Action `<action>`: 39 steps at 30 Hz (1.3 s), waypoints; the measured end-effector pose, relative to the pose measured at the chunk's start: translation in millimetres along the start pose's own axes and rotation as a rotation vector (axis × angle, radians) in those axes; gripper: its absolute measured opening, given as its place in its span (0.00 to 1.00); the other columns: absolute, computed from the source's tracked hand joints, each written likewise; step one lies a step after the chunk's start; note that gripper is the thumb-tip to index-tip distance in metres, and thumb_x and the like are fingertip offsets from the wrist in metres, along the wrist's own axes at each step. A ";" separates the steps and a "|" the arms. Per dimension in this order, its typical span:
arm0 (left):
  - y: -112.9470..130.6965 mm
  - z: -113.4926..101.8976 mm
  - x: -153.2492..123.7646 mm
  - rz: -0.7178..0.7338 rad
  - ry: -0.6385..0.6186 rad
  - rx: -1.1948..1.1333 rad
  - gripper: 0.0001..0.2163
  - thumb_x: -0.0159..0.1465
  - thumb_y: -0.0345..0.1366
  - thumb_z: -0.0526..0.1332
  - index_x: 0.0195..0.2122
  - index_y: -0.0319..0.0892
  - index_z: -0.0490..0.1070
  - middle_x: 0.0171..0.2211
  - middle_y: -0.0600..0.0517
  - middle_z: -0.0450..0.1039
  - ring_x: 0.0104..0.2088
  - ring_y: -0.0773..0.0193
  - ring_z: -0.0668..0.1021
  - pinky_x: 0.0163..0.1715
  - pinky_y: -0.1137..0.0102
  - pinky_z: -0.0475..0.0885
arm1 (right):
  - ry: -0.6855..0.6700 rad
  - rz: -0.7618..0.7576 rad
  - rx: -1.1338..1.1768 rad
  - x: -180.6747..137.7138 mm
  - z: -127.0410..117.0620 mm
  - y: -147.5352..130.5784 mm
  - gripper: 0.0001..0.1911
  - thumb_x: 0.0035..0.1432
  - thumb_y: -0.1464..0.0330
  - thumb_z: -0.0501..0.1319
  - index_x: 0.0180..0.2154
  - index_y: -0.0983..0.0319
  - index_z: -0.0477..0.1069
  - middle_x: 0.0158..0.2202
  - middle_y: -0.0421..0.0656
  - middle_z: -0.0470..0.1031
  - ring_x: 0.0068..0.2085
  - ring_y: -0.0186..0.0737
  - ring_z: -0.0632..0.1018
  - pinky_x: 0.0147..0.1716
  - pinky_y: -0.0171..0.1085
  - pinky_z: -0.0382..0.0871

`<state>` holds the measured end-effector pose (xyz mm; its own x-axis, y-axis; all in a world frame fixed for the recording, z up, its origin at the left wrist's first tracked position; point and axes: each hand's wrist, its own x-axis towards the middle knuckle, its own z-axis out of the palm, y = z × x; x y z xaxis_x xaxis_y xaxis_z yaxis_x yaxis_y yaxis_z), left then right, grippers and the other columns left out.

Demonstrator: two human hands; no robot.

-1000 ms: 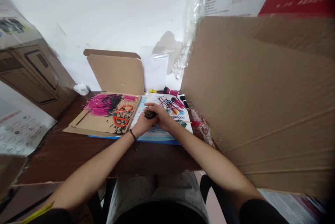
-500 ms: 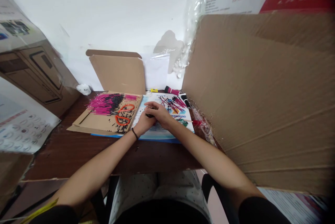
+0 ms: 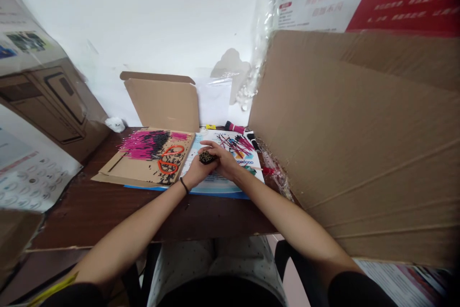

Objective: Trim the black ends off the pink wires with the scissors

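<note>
My left hand (image 3: 196, 170) is closed around a thick bundle of wires (image 3: 207, 157), whose round end faces me, black with small gold-coloured tips. Against the bundle's right side rests my right hand (image 3: 225, 161), with its fingers curled over the far side. The rest of the bundle is hidden by my hands. Beneath them lies a printed sheet (image 3: 215, 186). Loose pink and black wires (image 3: 237, 145) are scattered on it just beyond my right hand.
An open cardboard box (image 3: 125, 168) at left holds a pile of pink and black wires (image 3: 145, 144), orange-handled scissors (image 3: 168, 167) and small black bits. Tied wire bundles (image 3: 235, 127) lie at the back. A tall cardboard panel (image 3: 352, 144) walls off the right side.
The bundle's end is now more exposed between my hands, as my right hand has shifted slightly off it. The view has tilted up a little.
</note>
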<state>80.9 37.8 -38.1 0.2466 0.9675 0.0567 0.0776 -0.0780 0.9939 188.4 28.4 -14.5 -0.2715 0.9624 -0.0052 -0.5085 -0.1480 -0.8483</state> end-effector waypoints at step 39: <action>-4.3 -10.0 4.2 0.464 -0.006 0.225 0.09 0.63 0.33 0.55 0.44 0.42 0.69 0.47 0.45 0.69 0.49 0.59 0.72 0.42 0.65 0.73 | 0.466 -0.167 -1.751 85.0 -123.4 -74.2 0.16 0.56 0.63 0.61 0.45 0.64 0.69 0.43 0.53 0.75 0.41 0.43 0.74 0.41 0.36 0.65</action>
<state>71.9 44.6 -41.3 0.3095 0.8174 0.4858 0.1643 -0.5492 0.8194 303.8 149.2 -17.4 0.0680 0.9637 0.2581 0.9290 0.0331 -0.3685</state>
